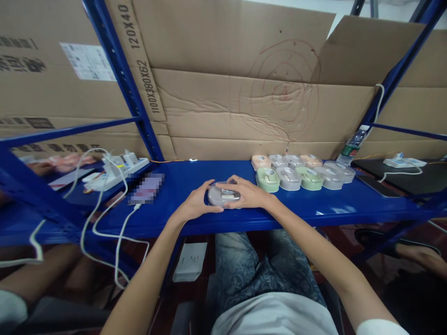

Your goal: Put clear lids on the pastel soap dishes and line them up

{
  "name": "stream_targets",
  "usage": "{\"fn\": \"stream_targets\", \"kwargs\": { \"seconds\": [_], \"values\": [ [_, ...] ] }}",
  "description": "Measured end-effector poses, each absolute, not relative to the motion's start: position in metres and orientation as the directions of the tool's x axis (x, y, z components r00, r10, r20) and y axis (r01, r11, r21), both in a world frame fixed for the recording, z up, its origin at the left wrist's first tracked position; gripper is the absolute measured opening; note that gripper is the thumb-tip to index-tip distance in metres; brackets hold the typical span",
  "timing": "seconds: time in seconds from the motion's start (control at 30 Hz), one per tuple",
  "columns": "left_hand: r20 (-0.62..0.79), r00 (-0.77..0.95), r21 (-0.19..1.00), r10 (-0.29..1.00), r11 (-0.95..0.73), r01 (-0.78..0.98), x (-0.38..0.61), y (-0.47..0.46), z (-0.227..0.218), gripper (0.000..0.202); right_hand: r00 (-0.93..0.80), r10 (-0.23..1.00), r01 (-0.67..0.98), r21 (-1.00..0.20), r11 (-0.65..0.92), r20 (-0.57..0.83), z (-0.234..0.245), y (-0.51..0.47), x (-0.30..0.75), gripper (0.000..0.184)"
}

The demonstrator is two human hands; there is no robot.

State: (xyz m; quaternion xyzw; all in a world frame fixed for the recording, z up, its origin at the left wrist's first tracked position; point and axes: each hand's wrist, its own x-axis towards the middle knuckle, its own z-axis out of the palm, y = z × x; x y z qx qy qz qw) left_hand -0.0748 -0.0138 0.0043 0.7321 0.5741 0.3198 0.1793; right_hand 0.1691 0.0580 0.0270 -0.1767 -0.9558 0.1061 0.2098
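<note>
A small clear-lidded grey case point(223, 195) lies on the blue metal shelf point(188, 204) right in front of me. My left hand point(194, 204) cups its left side, fingers curled round the edge. My right hand point(244, 191) rests over its top and right side, fingers bent across the lid. Both hands grip the same case. To the right stand two rows of similar cases point(300, 173) in peach, green, white and grey, all closed.
A white power strip point(118, 170) with chargers and trailing white cables point(101, 218) lies at the left. A plastic bottle point(353, 145) stands at the right by a dark tray point(412, 179). Cardboard sheets point(244, 93) line the back. Another person's arm point(42, 270) shows at lower left.
</note>
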Motion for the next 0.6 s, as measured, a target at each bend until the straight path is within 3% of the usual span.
{"fn": "stream_targets", "kwargs": {
  "seconds": [0.47, 0.6],
  "values": [
    [0.271, 0.153, 0.612, 0.950, -0.293, 0.735, -0.0785, -0.0111, -0.0002, 0.117, -0.864, 0.378, 0.257, -0.354, 0.899, 0.333, 0.0325, 0.0651, 0.1684, 0.070],
    [0.273, 0.159, 0.615, 0.949, -0.299, 0.729, -0.0791, -0.0104, -0.0015, 0.116, -0.857, 0.385, 0.281, -0.316, 0.906, 0.343, 0.0304, 0.0644, 0.1665, 0.072]
  ]
}}
